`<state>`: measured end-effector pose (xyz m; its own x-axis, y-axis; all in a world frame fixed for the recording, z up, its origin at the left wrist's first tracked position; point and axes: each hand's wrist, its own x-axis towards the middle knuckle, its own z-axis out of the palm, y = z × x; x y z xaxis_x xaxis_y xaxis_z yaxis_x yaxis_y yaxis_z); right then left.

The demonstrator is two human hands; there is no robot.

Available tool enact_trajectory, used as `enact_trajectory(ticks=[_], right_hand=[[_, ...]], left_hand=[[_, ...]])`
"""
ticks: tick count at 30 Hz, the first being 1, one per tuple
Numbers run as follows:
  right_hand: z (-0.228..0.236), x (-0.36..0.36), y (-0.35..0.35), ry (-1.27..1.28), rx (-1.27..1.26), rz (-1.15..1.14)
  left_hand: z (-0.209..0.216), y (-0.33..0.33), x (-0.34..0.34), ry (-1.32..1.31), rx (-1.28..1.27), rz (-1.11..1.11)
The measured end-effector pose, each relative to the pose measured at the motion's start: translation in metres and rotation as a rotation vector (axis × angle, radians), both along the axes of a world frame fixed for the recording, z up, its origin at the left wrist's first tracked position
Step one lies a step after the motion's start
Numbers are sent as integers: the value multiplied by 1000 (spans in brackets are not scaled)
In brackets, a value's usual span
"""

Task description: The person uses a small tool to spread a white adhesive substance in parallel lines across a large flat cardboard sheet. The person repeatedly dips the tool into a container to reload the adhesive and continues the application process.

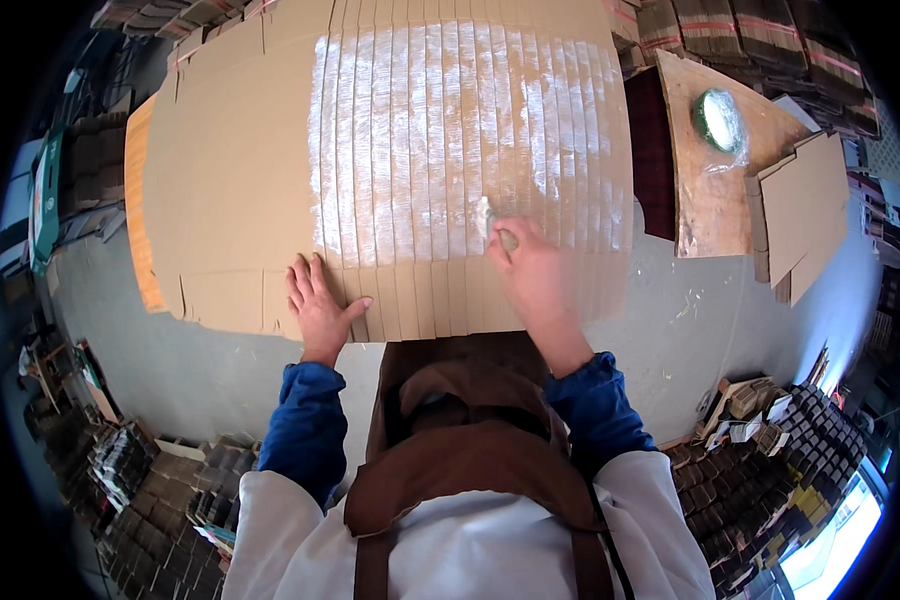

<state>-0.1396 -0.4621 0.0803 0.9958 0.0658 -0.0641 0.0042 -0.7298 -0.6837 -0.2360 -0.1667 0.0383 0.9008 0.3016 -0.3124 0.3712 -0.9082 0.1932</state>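
Overlapping cardboard sheets [430, 295] lie fanned out in narrow strips in front of me. A broad band of wet-looking white glue [395, 140] covers their exposed strips, thinner and patchier toward the right. My right hand [532, 270] is closed round a small brush [485, 215], whose whitened tip is against the strips near the lower part of the glued band. The hand is slightly blurred, and most of the brush handle is hidden in it. My left hand [320, 308] lies flat with fingers spread on the cardboard's near edge, left of the glued area.
An orange-brown wooden table edge [140, 200] shows at the left under the cardboard. To the right, a wooden board [710, 190] bears a green roll of tape [718, 120] beside loose cardboard pieces [805, 205]. Cardboard stacks [750, 35] stand behind, with more stacks [160, 510] on the floor.
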Motion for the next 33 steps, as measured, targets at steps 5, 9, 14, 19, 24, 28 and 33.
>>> enact_trajectory(ticks=[5, 9, 14, 19, 24, 28, 33], right_hand=[[-11, 3, -8, -23, 3, 60], [-12, 2, -32, -41, -162, 101], [-9, 35, -86, 12, -249, -76], [-15, 36, -83, -37, -267, 55], [-12, 60, -83, -156, -272, 80], [-22, 78, -90, -106, -330, 84], [-14, 96, -72, -99, -253, 82]], left_hand=[[-1, -6, 5, -8, -10, 7], [-3, -4, 5, -22, -22, 2], [0, -4, 4, -11, -10, 3], [1, -7, 6, 24, -27, -2], [-4, 0, 4, -6, -15, 0], [-2, -4, 5, 13, -26, -3], [-2, -2, 3, 28, -6, 3]])
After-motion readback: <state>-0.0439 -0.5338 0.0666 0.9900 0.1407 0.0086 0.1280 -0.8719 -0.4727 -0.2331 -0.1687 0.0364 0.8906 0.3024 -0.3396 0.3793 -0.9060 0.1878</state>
